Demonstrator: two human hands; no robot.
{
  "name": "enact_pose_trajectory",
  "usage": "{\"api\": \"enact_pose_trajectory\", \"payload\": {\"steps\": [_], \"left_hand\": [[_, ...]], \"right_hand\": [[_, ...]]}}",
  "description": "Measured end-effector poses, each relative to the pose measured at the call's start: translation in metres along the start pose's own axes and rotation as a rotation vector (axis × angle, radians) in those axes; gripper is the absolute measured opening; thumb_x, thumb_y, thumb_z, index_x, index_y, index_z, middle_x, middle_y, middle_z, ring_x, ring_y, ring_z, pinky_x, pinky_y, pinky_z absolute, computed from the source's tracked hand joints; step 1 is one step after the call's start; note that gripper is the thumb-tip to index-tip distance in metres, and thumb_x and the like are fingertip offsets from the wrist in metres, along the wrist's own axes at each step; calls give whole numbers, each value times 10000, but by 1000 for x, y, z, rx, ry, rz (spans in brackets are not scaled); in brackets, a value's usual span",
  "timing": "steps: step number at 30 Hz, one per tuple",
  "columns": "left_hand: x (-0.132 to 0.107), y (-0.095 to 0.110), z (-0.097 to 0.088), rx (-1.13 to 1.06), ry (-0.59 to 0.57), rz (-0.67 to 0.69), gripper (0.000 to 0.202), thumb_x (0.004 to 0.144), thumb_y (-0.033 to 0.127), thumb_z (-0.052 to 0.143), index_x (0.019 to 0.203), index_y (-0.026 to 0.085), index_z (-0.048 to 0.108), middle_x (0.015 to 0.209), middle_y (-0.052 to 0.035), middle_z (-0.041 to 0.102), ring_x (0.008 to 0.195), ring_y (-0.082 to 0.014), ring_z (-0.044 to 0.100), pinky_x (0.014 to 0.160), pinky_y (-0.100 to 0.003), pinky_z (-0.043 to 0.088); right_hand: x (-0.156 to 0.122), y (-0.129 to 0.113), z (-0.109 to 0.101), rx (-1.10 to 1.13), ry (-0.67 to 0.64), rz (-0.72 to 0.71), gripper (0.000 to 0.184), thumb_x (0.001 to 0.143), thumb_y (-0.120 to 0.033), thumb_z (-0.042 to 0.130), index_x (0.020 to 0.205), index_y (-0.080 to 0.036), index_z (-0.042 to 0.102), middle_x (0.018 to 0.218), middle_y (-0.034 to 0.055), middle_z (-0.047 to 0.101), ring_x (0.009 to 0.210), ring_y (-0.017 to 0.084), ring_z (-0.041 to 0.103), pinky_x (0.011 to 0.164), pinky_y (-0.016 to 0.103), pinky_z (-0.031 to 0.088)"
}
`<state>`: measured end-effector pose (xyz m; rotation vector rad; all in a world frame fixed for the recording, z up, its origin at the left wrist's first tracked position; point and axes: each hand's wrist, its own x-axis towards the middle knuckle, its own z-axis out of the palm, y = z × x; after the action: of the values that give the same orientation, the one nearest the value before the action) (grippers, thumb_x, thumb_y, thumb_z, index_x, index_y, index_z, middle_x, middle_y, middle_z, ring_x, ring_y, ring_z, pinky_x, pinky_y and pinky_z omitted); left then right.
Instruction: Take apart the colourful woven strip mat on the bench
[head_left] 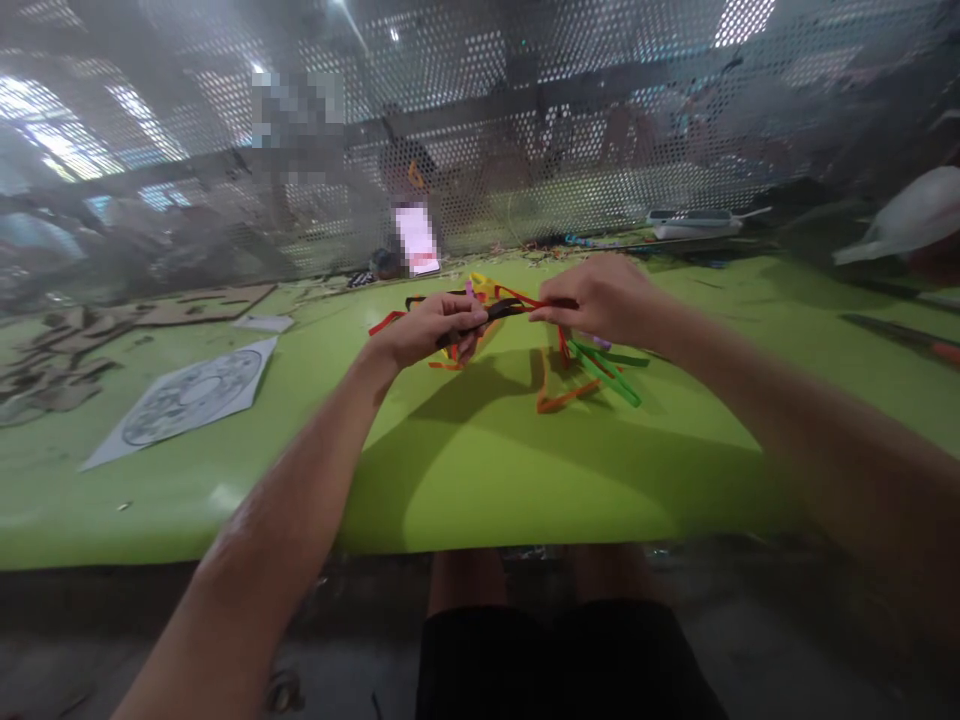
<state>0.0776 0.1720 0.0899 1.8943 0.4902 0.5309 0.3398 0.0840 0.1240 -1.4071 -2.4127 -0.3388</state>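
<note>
Both arms reach out over a green table [480, 470]. My left hand [431, 328] is closed around a dark strip [501, 310] and a bundle of coloured strips. My right hand [600, 298] pinches the other end of the same dark strip, just right of the left hand. Under and between the hands lies a loose pile of coloured paper strips [592, 375] in red, orange, yellow, green and purple, resting on the table.
A white sheet with a round printed pattern [187, 398] lies at the left, with brown cardboard cut-outs [112, 325] behind it. A perforated metal screen [525, 130] closes the far edge. A white device [694, 222] and a white bag [907, 225] sit at the right.
</note>
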Motion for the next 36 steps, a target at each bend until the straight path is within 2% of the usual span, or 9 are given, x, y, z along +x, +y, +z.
{"api": "enact_pose_trajectory", "payload": {"steps": [7,10,14,19,21,24,26,31,36], "left_hand": [[3,-13,-3,108,183,-106,401,865,539,746,883,143,693,748,-61,716,626,-142,665,528,-227,463],[8,-23,-2,184,295,-138,360,878,496,730,931,140,724,813,-78,745,660,-149,672,587,-250,507],[15,-38,-1,453,462,-49,232,884,372,706,864,144,749,772,-61,732,702,-169,660,682,-287,516],[18,-43,-3,644,558,63,201,841,310,724,942,149,788,866,-66,766,775,-192,658,754,-310,499],[18,-43,-5,625,544,65,221,827,327,743,951,149,791,820,-53,758,745,-187,650,732,-305,493],[18,-43,-5,516,455,48,240,823,368,757,918,149,778,732,-42,735,657,-173,637,645,-281,481],[18,-42,-5,459,413,48,244,825,380,760,900,148,765,718,-45,730,623,-166,633,607,-271,474],[17,-38,-2,455,401,57,235,854,383,739,854,148,725,748,-53,726,608,-155,627,582,-265,470],[15,-31,1,417,367,-5,333,946,447,622,764,169,633,673,-29,679,508,-125,577,495,-241,434]], "right_hand": [[1,10,12,-42,36,92,284,1024,-378,565,1052,-193,778,945,100,762,880,255,652,742,354,392],[2,16,20,-3,76,140,270,1008,-356,578,1104,-208,782,1011,96,781,932,270,674,780,365,436],[2,23,22,29,98,201,272,981,-331,591,1158,-244,779,970,62,790,901,264,690,774,367,458],[3,29,16,46,113,262,298,953,-270,606,1203,-248,766,985,57,797,875,267,700,757,368,458],[4,33,15,35,117,281,288,952,-245,591,1167,-255,781,1053,62,799,924,280,705,766,376,465],[3,43,17,26,150,293,279,968,-231,544,1065,-258,805,1120,67,793,1003,298,704,821,397,482],[2,53,19,43,208,309,280,978,-259,529,1038,-255,803,1104,78,792,1017,305,703,859,414,491],[-1,78,25,63,372,390,306,979,-334,504,1030,-255,795,1085,99,786,1020,308,697,896,443,512],[-2,83,26,124,436,408,236,961,-303,547,973,-221,768,1021,117,774,950,290,701,885,446,527]]}}
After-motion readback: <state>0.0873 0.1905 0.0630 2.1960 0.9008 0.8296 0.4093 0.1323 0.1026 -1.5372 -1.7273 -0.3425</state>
